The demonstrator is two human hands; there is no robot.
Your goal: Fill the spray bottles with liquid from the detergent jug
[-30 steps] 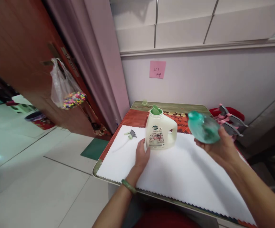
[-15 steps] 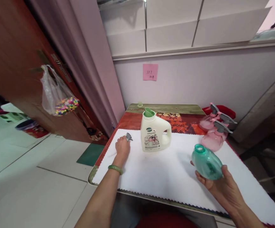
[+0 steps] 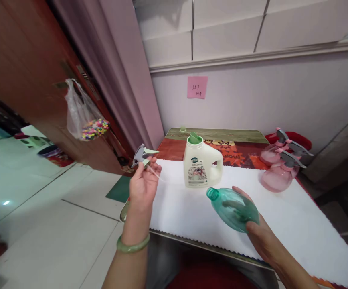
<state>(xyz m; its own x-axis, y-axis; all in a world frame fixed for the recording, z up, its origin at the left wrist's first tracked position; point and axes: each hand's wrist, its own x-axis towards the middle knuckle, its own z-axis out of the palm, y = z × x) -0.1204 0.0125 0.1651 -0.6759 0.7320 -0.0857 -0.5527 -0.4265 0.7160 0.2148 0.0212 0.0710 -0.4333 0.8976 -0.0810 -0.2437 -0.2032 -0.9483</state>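
My left hand (image 3: 144,180), with a green bangle at the wrist, is closed on a grey and pale green spray nozzle (image 3: 140,155), whose thin clear dip tube (image 3: 158,175) trails to the right. My right hand (image 3: 256,228) grips a translucent green bottle (image 3: 234,208) by its base. The bottle is tilted, with its uncapped threaded neck pointing left. Between and beyond the hands stands a cream detergent jug (image 3: 202,166) with a green spout (image 3: 194,138) in its open mouth. The nozzle and the bottle are apart.
Several pink spray bottles (image 3: 278,176) with grey triggers stand at the right of the table, beside a red object (image 3: 300,139). A small pale green ring-like cap (image 3: 183,129) lies at the back. White cloth (image 3: 186,220) covers the table's front. A bag of colourful beads (image 3: 94,128) hangs from the door.
My left hand has lifted the spray nozzle off the cloth and turned palm up. My right hand has brought the green bottle leftward and tipped its neck to the left.
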